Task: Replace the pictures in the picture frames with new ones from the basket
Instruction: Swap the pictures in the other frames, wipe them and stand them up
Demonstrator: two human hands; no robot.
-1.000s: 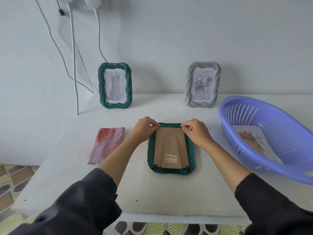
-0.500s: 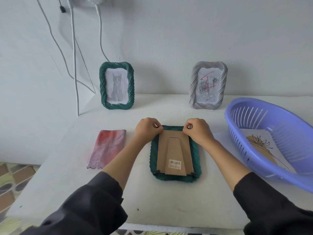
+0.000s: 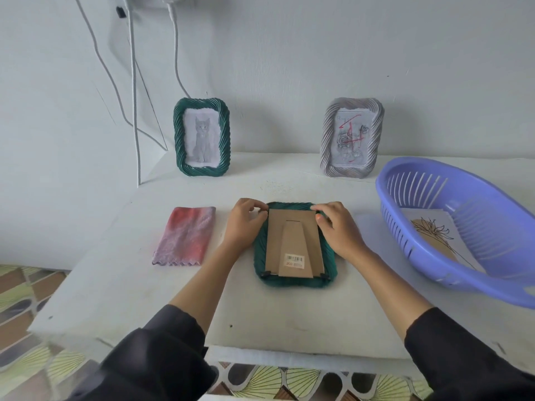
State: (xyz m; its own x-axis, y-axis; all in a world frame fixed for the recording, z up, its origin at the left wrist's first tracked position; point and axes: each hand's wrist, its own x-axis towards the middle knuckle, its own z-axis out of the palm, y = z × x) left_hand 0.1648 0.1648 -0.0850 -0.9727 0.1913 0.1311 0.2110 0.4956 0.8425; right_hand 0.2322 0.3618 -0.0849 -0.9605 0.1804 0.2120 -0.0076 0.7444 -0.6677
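Lying face down mid-table, long axis running away from the person, the green frame (image 3: 295,244) has its cardboard back (image 3: 293,244) upward, left hand (image 3: 244,225) and right hand (image 3: 338,230) curled, fingertips pinching its far corners, equally near.

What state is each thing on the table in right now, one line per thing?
Face-down green frame: lying flat, cardboard back on.
Left hand: fingertips at its top left corner.
Right hand: fingertips at its top right corner.
Cat frame: upright, picture in.
Grey frame: upright, picture in.
Basket: tilted, holding a flower drawing.
Pink cloth: lying flat, untouched.
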